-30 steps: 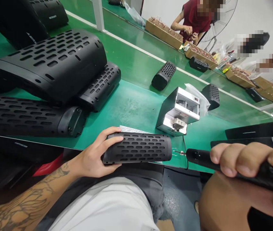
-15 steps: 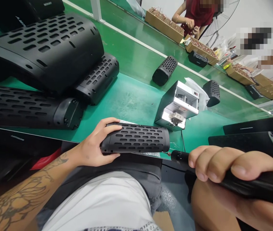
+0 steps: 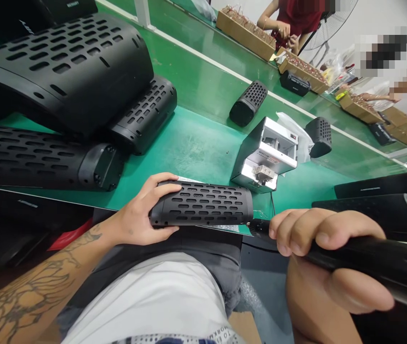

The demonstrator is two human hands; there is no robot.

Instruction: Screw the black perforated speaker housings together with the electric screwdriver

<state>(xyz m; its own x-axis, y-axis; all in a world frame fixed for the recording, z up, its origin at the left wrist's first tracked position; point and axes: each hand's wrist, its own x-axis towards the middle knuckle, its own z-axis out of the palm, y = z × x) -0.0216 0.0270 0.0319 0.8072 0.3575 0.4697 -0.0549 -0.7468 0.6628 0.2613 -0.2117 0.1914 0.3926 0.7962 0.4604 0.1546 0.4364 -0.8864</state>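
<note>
A black housing with slotted holes [image 3: 206, 204] lies along the near edge of the green bench. My left hand [image 3: 153, 210] grips its left end, fingers over the top and thumb along the near side. In my right hand [image 3: 325, 239] is a black electric screwdriver [image 3: 371, 253], held level with its nose pointing left. The tip meets the lower right corner of the housing's end; the bit itself is mostly hidden there. Just behind stands a silver and black screw feeder [image 3: 266, 155].
Large slotted black housings [image 3: 81, 71] are piled at the left. Two smaller ones [image 3: 249, 102] stand beyond the feeder, near a plastic bag [image 3: 292, 131]. Long black cases [image 3: 368, 210] lie at the right. Across the bench, a person's hands [image 3: 284, 33] work by cardboard boxes [image 3: 244, 31].
My right hand has moved left with the electric screwdriver, bringing its tip up to the housing's end. The left hand keeps its hold, and the housing stays in place.
</note>
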